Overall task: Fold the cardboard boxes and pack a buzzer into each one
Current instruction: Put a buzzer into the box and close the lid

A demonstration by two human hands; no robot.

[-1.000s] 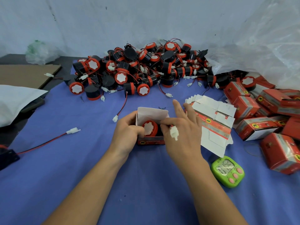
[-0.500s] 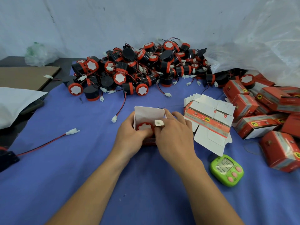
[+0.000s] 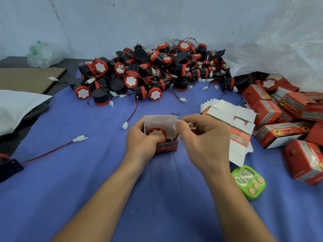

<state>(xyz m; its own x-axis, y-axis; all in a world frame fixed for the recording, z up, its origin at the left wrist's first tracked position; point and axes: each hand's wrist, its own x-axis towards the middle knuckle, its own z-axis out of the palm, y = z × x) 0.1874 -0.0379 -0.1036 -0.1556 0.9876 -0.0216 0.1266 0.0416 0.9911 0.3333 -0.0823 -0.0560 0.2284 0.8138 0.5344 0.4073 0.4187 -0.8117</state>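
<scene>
Box (image 3: 167, 147) stands open between both hands, buzzer (image 3: 154, 133) seated inside. Left hand (image 3: 141, 145) grips the box's left side, thumb on the buzzer. Right hand (image 3: 204, 142), just beside, pinches a small white piece (image 3: 191, 126), blurred.

Left grip (image 3: 145, 142) clasping, thumb down, right grip (image 3: 204, 137) pinching, fingers curled

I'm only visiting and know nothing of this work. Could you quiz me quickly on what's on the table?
1. True or false: the buzzer in the open box shows its red-rimmed face upward.
2. The green timer lies: A) on a shelf; B) beside the right forearm; C) inside a drawer.
3. Fill in: the left hand grips the open box; the right hand pinches a small white ____.
Key: 1 true; 2 B; 3 connector.
</scene>
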